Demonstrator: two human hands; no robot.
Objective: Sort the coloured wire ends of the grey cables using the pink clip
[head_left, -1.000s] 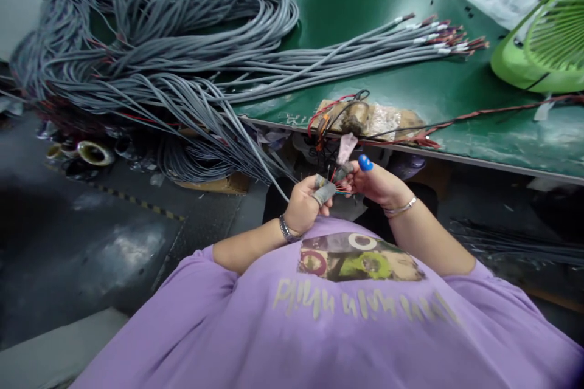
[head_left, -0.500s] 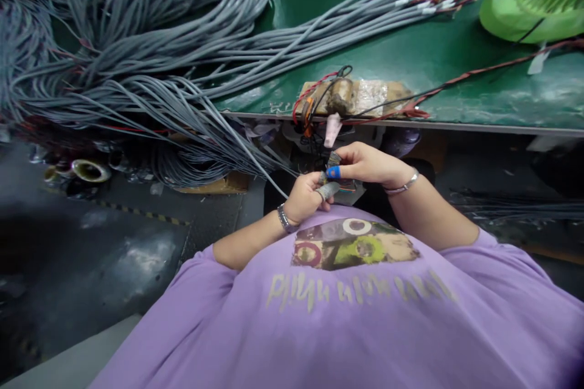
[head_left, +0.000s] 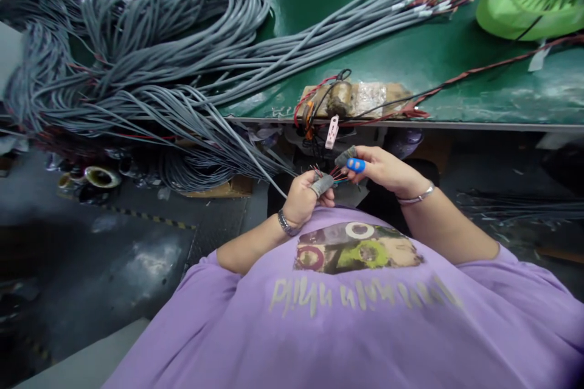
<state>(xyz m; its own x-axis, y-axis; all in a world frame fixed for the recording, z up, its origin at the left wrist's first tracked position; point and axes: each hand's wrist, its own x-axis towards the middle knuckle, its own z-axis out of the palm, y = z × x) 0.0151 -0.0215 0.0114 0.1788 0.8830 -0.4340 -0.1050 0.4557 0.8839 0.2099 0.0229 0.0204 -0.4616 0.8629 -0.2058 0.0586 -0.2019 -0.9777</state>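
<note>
My left hand (head_left: 302,199) is closed around the end of a grey cable (head_left: 259,165), its thumb in a grey finger sleeve. Thin coloured wires (head_left: 336,177), red and green among them, fan out past that thumb. To their right, my right hand (head_left: 385,171) has its fingertips pinched at the wires' far ends; a blue cover and a grey sleeve are on its digits. How many wires the right fingers grip is hidden. Both hands are low in front of my purple shirt, below the table edge.
A big pile of grey cables (head_left: 182,42) covers the green table's (head_left: 447,82) left side, with stripped ends at the back. On the front edge sits a taped wooden block (head_left: 369,97) with leads and a pink tag (head_left: 333,132). A green fan (head_left: 506,15) stands back right.
My right hand has drawn away from the left, to the right, and coloured wires now show spread between them. The left hand has barely moved.
</note>
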